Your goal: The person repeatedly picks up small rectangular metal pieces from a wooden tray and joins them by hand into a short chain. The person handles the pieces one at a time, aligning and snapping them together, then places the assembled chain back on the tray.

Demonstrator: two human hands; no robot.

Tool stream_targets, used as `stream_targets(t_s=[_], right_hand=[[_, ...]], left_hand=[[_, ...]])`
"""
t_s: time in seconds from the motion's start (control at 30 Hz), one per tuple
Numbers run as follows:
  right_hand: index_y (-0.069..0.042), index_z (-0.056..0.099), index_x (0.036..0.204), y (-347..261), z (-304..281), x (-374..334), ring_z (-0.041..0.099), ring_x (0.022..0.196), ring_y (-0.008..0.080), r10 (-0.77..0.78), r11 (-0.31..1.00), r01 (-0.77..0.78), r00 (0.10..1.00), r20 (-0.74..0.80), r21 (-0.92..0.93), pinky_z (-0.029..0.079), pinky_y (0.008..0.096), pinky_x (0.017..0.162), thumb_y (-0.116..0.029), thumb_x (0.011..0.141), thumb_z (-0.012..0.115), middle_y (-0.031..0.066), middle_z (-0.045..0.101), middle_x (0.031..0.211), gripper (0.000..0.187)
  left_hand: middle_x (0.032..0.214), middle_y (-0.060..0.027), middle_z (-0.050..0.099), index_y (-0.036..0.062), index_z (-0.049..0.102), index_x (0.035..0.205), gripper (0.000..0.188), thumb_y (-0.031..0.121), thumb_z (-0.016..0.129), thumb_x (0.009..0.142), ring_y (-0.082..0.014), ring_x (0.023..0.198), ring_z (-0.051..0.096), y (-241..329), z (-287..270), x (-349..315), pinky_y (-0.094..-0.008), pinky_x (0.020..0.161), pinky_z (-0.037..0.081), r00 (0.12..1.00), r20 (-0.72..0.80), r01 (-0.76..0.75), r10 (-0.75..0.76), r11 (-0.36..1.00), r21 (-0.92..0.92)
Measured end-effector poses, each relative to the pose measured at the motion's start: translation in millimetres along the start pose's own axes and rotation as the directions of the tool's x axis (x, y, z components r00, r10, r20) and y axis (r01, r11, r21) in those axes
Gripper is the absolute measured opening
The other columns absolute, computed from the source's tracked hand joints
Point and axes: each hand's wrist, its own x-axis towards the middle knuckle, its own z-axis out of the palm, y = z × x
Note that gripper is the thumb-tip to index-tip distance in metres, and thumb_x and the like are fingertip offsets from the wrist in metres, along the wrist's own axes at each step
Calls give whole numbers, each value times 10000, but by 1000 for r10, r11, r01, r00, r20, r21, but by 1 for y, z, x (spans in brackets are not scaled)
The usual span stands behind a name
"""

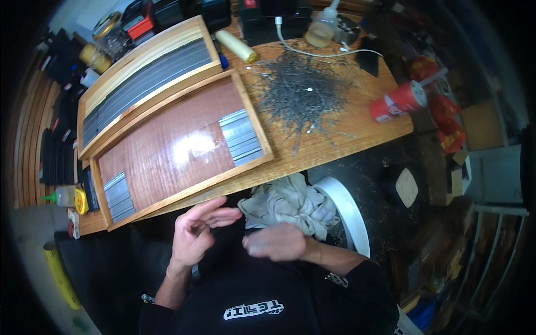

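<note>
My left hand [196, 231] is raised off the table's front edge, its fingers stretched out and holding nothing. Close by on the right, my right hand [276, 242] is smeared by motion, so its fingers cannot be made out. Beyond the left hand lies a shallow wooden tray [167, 137] with a shiny reddish-brown bottom. Flat grey metal-looking strips lie at its right end [241, 138] and its left end [119, 196]. A second wooden tray [146, 84] behind it holds a long row of dark grey strips.
A tangled pile of thin grey shavings [304, 89] covers part of the wooden table [335, 142]. Around it are a red can [397, 101], a pale yellow roll [236, 46], a squeeze bottle [322, 32] and a white cable [301, 51]. A crumpled cloth [290, 205] lies below the table edge.
</note>
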Motion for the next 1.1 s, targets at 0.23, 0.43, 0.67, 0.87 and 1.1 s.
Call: stream_targets(t_s=[0.23, 0.43, 0.67, 0.87, 1.1], right_hand=[[13, 801, 1019, 10, 26, -18, 795, 878, 225, 550, 809, -512, 833, -64, 290, 648, 302, 816, 135, 841, 755, 166, 800, 956, 221], [-7, 807, 1009, 3, 37, -14, 793, 850, 220, 596, 745, -600, 795, 115, 290, 634, 285, 760, 84, 850, 785, 148, 801, 930, 184], [2, 805, 1008, -7, 49, -11, 791, 836, 211, 647, 710, -642, 757, 94, 288, 627, 280, 753, 39, 870, 796, 137, 801, 909, 144], [17, 800, 1020, -8, 61, -3, 792, 824, 206, 736, 628, -706, 676, 47, 328, 633, 279, 747, 26, 871, 803, 148, 802, 924, 150], [0, 799, 1006, -8, 59, 5, 776, 866, 207, 717, 673, -706, 696, 39, 221, 617, 289, 762, 3, 863, 818, 119, 793, 944, 144]], left_hand=[[1239, -250, 717, -75, 560, 1409, 432, 249, 514, 1127, -307, 1134, 725, -34, 7, 2, -422, 990, 588, 979, -174, 122, -108, 990, 74], [1086, -226, 761, -87, 668, 1220, 397, 273, 534, 1118, -305, 985, 773, -22, 18, 15, -414, 869, 644, 902, -297, 265, -312, 946, -189], [1068, -197, 777, -57, 706, 1199, 217, -19, 688, 986, -256, 959, 780, -23, 10, 4, -378, 866, 652, 911, -283, 268, -301, 952, -151], [1058, -191, 783, -45, 696, 1236, 235, 36, 667, 1017, -244, 944, 784, -20, -5, 7, -351, 791, 664, 838, -178, 497, -516, 856, -145], [1001, -153, 793, -20, 725, 1164, 177, 65, 689, 1012, -200, 891, 780, -22, -14, 15, -309, 745, 645, 812, -135, 543, -567, 820, -181]])
